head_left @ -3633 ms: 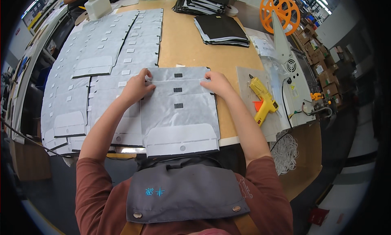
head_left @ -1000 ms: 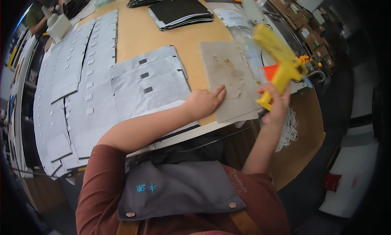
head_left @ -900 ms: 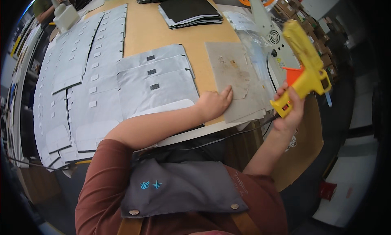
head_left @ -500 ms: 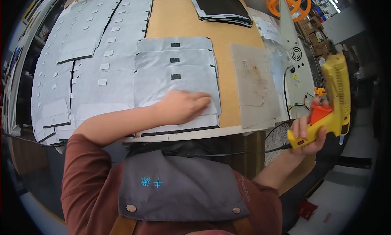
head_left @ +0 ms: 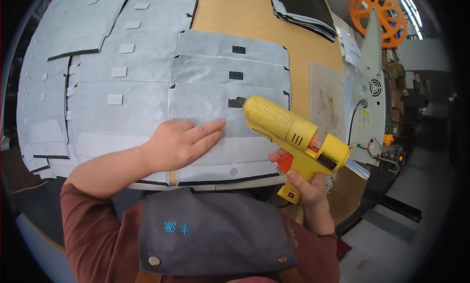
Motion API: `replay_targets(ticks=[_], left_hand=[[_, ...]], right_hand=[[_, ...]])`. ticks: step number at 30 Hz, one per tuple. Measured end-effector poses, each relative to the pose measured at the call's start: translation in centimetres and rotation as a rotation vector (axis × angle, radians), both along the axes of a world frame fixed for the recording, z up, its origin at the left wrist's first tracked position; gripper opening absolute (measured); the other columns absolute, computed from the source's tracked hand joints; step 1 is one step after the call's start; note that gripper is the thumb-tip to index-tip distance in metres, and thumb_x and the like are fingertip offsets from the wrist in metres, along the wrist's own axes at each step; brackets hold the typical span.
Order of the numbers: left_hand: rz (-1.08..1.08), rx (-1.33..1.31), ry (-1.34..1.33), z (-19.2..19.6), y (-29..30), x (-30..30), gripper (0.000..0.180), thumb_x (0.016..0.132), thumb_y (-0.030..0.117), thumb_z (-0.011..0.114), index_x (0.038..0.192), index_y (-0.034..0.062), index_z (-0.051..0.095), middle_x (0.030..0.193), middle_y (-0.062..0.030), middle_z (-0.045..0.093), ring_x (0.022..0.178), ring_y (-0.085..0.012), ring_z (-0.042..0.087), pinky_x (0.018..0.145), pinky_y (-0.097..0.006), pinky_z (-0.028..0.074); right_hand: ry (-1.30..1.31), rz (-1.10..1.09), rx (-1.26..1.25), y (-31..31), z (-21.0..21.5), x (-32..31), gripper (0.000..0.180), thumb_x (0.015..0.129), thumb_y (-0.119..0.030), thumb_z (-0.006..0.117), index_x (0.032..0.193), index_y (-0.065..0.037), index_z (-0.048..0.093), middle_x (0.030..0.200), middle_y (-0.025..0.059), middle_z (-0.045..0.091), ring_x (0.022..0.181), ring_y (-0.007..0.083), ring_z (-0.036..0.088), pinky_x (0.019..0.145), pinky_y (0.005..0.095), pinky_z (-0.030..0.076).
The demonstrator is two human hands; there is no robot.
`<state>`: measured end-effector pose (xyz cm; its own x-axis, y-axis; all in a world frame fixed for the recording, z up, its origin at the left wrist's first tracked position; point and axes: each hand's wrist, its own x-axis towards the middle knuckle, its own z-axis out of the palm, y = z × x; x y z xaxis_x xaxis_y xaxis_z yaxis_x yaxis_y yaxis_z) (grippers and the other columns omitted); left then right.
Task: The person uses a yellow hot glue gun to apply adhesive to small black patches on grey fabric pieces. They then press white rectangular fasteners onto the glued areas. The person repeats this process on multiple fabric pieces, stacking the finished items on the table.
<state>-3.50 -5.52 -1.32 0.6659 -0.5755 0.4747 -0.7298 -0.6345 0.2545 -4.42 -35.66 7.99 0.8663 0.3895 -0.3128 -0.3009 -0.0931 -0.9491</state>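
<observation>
I see yellow glue gun [head_left: 283, 122], gripped by right hand [head_left: 310, 188], nozzle [head_left: 241, 101] overlapping black patch [head_left: 234, 103], left hand [head_left: 182, 143] outstretched over sheet [head_left: 203, 102]

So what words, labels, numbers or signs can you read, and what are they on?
I can't repeat wording, only locate it:
Grey apron: turquoise embroidered characters.
Yellow glue gun: dark label with pale print.
White machine: yellow warning sign, print too small.
Maroon shirt: pale marking, unclear.

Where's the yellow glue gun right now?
In the head view, the yellow glue gun is right of centre, in the right grip, its dark nozzle at the lowest of three black patches on the pale grey sheets.
</observation>
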Motion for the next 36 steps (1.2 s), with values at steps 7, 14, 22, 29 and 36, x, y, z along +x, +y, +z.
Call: replay_targets(ticks=[7,14,22,29,36], left_hand=[[0.063,-0.007,0.061,-0.2,0.7,-0.1,0.024,0.077,0.016,0.075,0.100,0.0107,0.070,0.124,0.0000,0.067,0.052,-0.0095,0.046,0.045,-0.023,0.043],[0.088,-0.019,0.140,-0.3,0.6,0.1,0.027,0.077,0.018,0.076,0.102,0.0105,0.069,0.125,-0.0005,0.066,0.053,-0.0102,0.047,0.048,-0.024,0.045],[0.083,-0.021,0.166,-0.1,0.6,0.1,0.030,0.076,0.018,0.077,0.103,0.0101,0.068,0.125,-0.0011,0.066,0.053,-0.0099,0.047,0.048,-0.024,0.045],[0.076,-0.021,0.184,-0.2,0.6,0.2,0.031,0.075,0.018,0.078,0.103,0.0100,0.068,0.126,-0.0014,0.066,0.053,-0.0097,0.047,0.048,-0.024,0.045],[0.075,-0.036,0.188,-0.4,0.6,0.2,0.032,0.074,0.017,0.078,0.103,0.0100,0.068,0.126,-0.0014,0.066,0.053,-0.0095,0.047,0.047,-0.024,0.045]], right_hand=[[0.042,0.043,-0.025,0.2,-0.9,0.7,0.054,0.089,-0.003,0.058,0.139,0.005,0.038,0.118,0.0202,0.060,0.115,0.0276,0.059,0.101,0.0407,0.045],[0.060,0.064,-0.047,-0.3,-1.3,0.6,0.054,0.089,0.000,0.057,0.139,0.006,0.039,0.120,0.0217,0.060,0.114,0.0294,0.060,0.101,0.0416,0.046],[0.061,0.048,-0.012,-0.3,-1.5,0.6,0.054,0.089,0.002,0.056,0.139,0.006,0.039,0.120,0.0218,0.060,0.114,0.0302,0.060,0.101,0.0419,0.046],[0.050,0.019,0.003,-0.5,-1.8,0.6,0.053,0.089,0.002,0.056,0.139,0.006,0.038,0.118,0.0218,0.060,0.112,0.0301,0.061,0.099,0.0418,0.047],[0.061,0.025,0.008,-0.5,-2.1,0.6,0.052,0.090,-0.001,0.057,0.138,0.006,0.039,0.117,0.0216,0.060,0.111,0.0297,0.061,0.099,0.0414,0.047]])
